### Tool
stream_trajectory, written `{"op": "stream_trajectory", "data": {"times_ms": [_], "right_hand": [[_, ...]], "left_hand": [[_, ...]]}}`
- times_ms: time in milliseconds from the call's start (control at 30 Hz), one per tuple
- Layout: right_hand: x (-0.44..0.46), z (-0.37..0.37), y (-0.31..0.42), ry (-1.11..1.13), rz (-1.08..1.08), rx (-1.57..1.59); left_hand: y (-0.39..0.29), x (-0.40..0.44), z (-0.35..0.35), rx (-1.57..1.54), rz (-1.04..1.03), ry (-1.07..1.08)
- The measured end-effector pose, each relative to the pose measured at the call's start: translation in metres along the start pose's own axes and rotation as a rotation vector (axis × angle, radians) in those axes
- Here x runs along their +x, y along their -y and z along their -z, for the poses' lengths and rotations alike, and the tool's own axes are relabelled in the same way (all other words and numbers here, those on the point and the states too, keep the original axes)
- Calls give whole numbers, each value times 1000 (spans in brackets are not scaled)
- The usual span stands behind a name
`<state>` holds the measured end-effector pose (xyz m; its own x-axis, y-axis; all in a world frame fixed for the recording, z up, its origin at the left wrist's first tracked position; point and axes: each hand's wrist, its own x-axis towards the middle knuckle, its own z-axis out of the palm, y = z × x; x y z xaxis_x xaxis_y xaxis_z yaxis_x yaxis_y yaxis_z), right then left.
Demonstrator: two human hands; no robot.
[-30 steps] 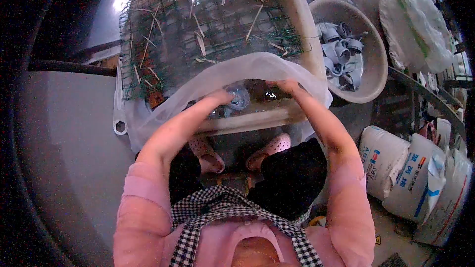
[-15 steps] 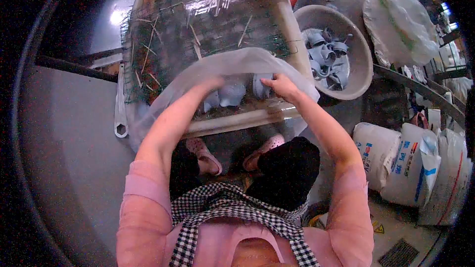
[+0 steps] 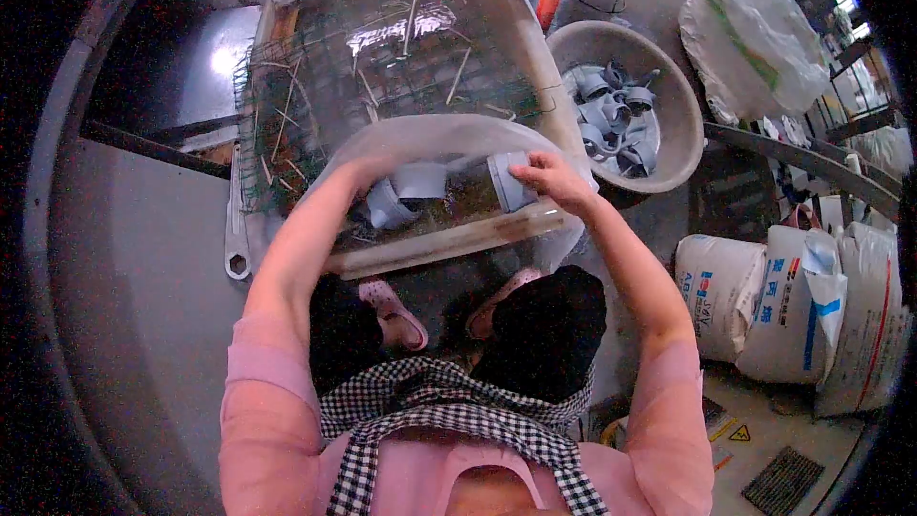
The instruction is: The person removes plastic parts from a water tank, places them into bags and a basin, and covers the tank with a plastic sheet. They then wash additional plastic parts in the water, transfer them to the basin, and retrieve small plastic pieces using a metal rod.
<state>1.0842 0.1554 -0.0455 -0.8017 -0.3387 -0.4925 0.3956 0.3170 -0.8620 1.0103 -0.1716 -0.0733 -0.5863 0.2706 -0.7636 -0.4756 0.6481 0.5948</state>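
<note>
A translucent plastic bag [image 3: 449,130] is spread in an arc around both hands at the front of a water-filled tub [image 3: 458,237]. My right hand [image 3: 554,182] grips a short grey plastic pipe fitting [image 3: 509,183] at its right side, thumb and fingers closed on the rim. My left hand [image 3: 365,174] is at the bag's left side, its fingers hidden behind the film and close to two more fittings. One grey fitting [image 3: 420,180] lies beside it, and another tilted fitting [image 3: 390,206] sits just below.
Right of the tub, a round basin [image 3: 684,148] holds several grey fittings. Green netting [image 3: 272,134] and thin sticks lie in the tub. A large wrench [image 3: 235,220] stands at the left, an orange can [image 3: 548,6] behind the basin. Printed sacks [image 3: 778,315] stand at the right.
The right hand has stayed on its fitting, which now shows more. My left hand has moved left, away from the middle fittings, and those fittings have shifted and turned.
</note>
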Motion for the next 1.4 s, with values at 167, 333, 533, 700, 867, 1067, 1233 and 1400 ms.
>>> {"op": "stream_trajectory", "data": {"times_ms": [167,333,533,700,867,1067,1233,1400], "right_hand": [[-24,-14,1,-124,461,-654],[-30,-21,4,-166,754,-803],[-39,-15,15,-284,960,-964],[-52,-10,22,-380,1056,-1195],[-69,3,14,-564,1059,-1210],[-62,1,-29,-785,873,-597],[-35,30,-49,-886,455,246],[17,134,-59,-1087,287,250]], "left_hand": [[7,-15,1,-204,137,56],[37,-17,-17,-772,249,79],[52,-31,-64,-1434,77,10],[32,-33,-114,-1602,-361,681],[15,-31,-144,-1630,-592,1049],[1,8,-134,-840,-674,339],[-131,-19,-146,-1154,-300,221],[-231,119,-159,-1132,-531,466]]}}
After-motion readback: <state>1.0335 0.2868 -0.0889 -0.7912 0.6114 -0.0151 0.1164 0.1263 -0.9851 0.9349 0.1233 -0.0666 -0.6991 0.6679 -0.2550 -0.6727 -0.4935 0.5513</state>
